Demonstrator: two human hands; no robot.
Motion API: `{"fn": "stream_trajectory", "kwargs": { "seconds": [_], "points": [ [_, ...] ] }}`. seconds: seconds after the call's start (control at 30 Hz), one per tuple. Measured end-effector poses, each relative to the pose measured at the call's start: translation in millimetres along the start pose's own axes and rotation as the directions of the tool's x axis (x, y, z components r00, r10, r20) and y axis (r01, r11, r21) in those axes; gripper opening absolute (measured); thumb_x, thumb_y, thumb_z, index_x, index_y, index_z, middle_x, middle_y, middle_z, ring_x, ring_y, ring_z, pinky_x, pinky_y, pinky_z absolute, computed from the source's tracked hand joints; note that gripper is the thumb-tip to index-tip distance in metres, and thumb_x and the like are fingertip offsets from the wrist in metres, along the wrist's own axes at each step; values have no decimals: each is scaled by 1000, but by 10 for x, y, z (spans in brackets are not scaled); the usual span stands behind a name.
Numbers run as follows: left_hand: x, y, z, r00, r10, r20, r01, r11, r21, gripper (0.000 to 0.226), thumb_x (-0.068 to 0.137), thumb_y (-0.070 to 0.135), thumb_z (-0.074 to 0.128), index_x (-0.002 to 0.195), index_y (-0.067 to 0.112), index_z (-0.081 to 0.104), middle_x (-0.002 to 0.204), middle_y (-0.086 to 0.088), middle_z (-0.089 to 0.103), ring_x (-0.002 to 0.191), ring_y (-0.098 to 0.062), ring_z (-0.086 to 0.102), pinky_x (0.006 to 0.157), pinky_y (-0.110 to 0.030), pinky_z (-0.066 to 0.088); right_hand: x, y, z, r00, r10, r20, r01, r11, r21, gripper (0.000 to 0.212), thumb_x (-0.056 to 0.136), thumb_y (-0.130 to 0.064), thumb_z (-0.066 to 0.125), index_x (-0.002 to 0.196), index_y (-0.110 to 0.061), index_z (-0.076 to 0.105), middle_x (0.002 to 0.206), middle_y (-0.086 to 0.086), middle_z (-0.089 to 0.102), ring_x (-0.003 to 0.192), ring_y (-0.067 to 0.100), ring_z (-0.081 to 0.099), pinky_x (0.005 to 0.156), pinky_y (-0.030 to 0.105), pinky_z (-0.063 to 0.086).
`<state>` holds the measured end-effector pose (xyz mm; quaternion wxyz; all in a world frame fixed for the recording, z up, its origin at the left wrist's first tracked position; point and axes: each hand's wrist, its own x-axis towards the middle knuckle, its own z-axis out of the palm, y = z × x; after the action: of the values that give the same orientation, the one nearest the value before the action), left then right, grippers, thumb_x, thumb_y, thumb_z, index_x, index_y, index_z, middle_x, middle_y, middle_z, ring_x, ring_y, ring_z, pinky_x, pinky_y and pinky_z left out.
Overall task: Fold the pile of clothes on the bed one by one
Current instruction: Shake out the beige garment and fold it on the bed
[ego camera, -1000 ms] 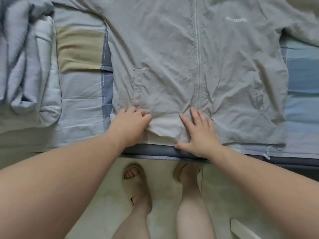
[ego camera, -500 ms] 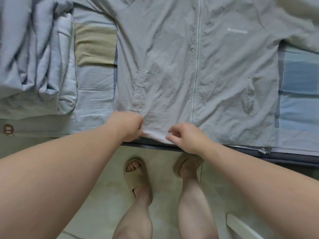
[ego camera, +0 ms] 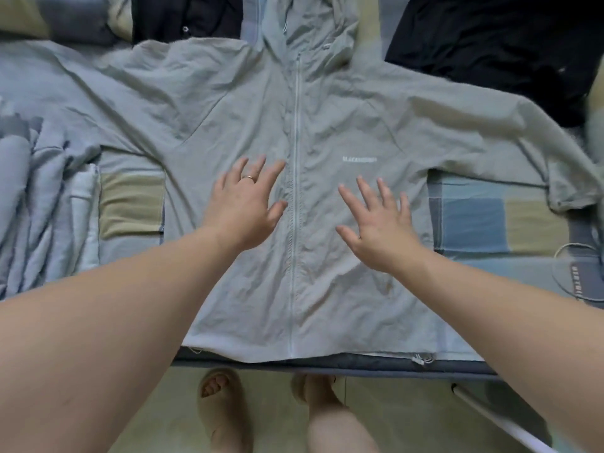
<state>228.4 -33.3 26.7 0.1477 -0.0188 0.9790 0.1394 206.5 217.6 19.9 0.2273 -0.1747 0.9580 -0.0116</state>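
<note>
A pale grey-green zip-up hooded jacket [ego camera: 330, 119] lies front up on the bed, both sleeves spread wide and the hood at the top. Its hem reaches the bed's near edge. My left hand [ego camera: 245, 204], with a ring on one finger, is flat with fingers apart on the chest, left of the zip. My right hand [ego camera: 376, 223] is spread the same way right of the zip, below the small white chest logo. Neither hand grips any cloth.
Dark clothes [ego camera: 490, 44] are heaped at the back right and another dark garment [ego camera: 186, 18] at the back centre. Bunched pale blue bedding [ego camera: 36, 204] lies at the left. The patchwork sheet [ego camera: 483, 220] shows on the right. My slippered feet [ego camera: 222, 407] stand on the floor below the bed edge.
Both hands let go of the jacket's hem and moved up to its chest, with fingers now spread. The view has lifted, showing the sleeves, the hood and the dark clothes behind.
</note>
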Motion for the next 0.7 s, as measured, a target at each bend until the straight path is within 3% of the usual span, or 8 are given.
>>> {"fn": "stream_trajectory", "kwargs": {
  "seconds": [0.13,0.27,0.43,0.7],
  "points": [
    [454,257,-240,998,-45,-40,45,999,1,67,99,55,43,158,40,13,168,0,15,155,-28,8,120,-49,15,358,325,-447,999,-11,-47,10,1000,-17,71,100,-61,31,158,-41,-5,169,-5,-8,155,28,-10,121,58,0],
    [984,302,-490,967,-236,-95,216,959,-182,66,100,54,43,159,38,17,168,0,15,154,-26,10,120,-50,17,770,515,-760,995,-18,-94,18,1000,3,72,100,-61,31,156,-43,-10,169,-7,-10,155,27,-10,121,58,0],
    [1749,65,-658,949,-292,-119,244,919,-311,66,101,52,44,159,38,16,168,2,15,153,-24,11,119,-52,17,1453,638,-1056,990,8,-140,-8,1000,5,72,99,-62,30,155,-46,-13,168,-11,-10,155,25,-9,122,55,1],
    [3708,-601,-36,972,-158,-172,92,937,-338,68,98,50,51,158,33,23,167,-4,18,152,-26,14,121,-46,19,3400,703,-850,963,152,-222,-126,984,125,73,99,-59,36,157,-47,-6,169,-12,-1,155,21,-2,122,47,8]
  ]
}}
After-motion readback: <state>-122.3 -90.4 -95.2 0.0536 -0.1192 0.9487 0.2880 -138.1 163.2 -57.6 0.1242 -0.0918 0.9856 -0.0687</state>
